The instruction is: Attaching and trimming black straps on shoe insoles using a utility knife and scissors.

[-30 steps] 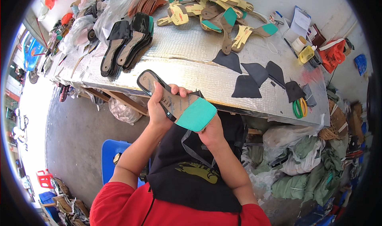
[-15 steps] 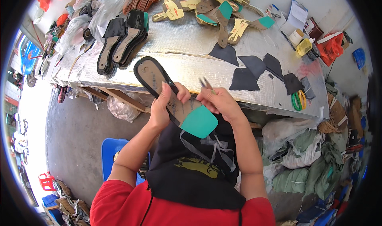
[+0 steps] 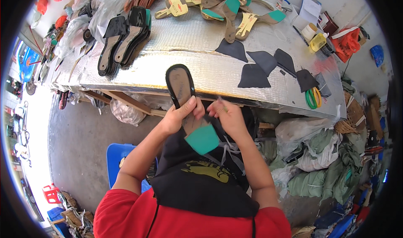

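The left hand (image 3: 181, 115) grips a sandal sole (image 3: 187, 101) with a teal heel at picture centre; the right hand (image 3: 226, 117), at its 3 o'clock, is closed on a thin tool (image 3: 220, 104), below the silver surface (image 3: 201, 66).

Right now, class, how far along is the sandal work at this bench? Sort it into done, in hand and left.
Done, apparently: black-edged soles lie stacked on the silver table. In hand: the left hand grips a sandal sole with a teal heel, while the right hand works at its middle; whether it holds a tool is unclear. Probably left: loose black cut pieces and a pile of tan and teal insoles.
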Action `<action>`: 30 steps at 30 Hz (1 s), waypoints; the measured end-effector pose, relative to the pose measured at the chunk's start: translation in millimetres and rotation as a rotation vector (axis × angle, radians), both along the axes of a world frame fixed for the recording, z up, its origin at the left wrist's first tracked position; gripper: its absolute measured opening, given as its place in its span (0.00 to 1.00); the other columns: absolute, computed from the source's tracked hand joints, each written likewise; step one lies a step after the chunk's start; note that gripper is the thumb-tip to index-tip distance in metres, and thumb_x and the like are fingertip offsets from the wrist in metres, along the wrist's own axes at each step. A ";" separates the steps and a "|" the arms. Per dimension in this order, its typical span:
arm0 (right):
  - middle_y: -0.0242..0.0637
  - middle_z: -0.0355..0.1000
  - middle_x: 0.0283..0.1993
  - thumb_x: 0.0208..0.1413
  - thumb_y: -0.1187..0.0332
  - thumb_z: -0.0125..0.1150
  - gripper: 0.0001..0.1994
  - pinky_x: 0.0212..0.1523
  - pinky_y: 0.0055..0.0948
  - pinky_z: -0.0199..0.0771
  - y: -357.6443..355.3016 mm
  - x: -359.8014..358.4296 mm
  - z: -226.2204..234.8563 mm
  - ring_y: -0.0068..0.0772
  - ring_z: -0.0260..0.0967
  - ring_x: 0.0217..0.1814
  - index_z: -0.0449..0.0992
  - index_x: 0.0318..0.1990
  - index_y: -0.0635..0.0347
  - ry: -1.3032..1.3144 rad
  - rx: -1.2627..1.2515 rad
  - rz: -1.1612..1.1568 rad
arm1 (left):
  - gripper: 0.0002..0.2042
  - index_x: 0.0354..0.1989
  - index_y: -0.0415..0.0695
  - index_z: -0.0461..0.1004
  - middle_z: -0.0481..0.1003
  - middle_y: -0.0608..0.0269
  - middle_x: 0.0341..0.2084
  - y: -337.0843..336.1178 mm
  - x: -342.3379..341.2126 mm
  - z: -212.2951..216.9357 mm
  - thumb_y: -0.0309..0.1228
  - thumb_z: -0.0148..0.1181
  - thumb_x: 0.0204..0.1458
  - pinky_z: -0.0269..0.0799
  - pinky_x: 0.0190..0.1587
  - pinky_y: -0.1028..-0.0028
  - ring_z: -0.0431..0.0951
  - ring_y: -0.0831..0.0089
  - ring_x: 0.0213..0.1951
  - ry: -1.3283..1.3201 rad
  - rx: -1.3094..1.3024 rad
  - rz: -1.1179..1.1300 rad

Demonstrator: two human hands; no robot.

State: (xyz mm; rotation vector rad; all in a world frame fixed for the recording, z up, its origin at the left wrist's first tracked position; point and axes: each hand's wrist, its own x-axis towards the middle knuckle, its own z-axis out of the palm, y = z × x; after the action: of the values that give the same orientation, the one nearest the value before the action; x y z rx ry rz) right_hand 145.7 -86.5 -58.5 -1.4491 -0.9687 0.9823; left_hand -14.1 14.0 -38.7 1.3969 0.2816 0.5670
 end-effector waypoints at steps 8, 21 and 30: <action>0.25 0.62 0.18 0.63 0.61 0.55 0.17 0.24 0.22 0.59 -9.2 -5.6 16.3 0.16 0.56 0.21 0.73 0.27 0.65 0.029 0.030 -0.092 | 0.24 0.48 0.38 0.69 0.74 0.57 0.39 -24.4 -1.6 -5.1 0.50 0.43 0.64 0.68 0.51 0.70 0.73 0.69 0.45 0.298 0.016 -0.149; 0.34 0.68 0.24 0.62 0.65 0.55 0.12 0.26 0.25 0.64 -71.8 -59.9 -38.4 0.26 0.64 0.24 0.72 0.33 0.67 -0.198 0.108 -0.006 | 0.22 0.25 0.40 0.67 0.62 0.74 0.16 -31.9 11.3 3.1 0.43 0.41 0.67 0.57 0.25 0.79 0.59 0.86 0.23 0.300 0.263 0.608; 0.20 0.64 0.24 0.62 0.64 0.55 0.11 0.27 0.18 0.59 -74.5 -69.4 -35.7 0.10 0.58 0.27 0.74 0.34 0.64 0.256 -0.164 0.010 | 0.27 0.37 0.42 0.66 0.67 0.64 0.28 -34.3 20.9 25.4 0.58 0.36 0.63 0.63 0.32 0.75 0.65 0.74 0.27 0.095 -0.698 0.124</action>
State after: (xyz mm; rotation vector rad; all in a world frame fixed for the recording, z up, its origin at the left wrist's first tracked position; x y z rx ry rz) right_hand 76.3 -160.9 -94.1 -1.4109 -0.7230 1.2445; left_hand 6.8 -20.3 -13.3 0.7329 0.5832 0.4420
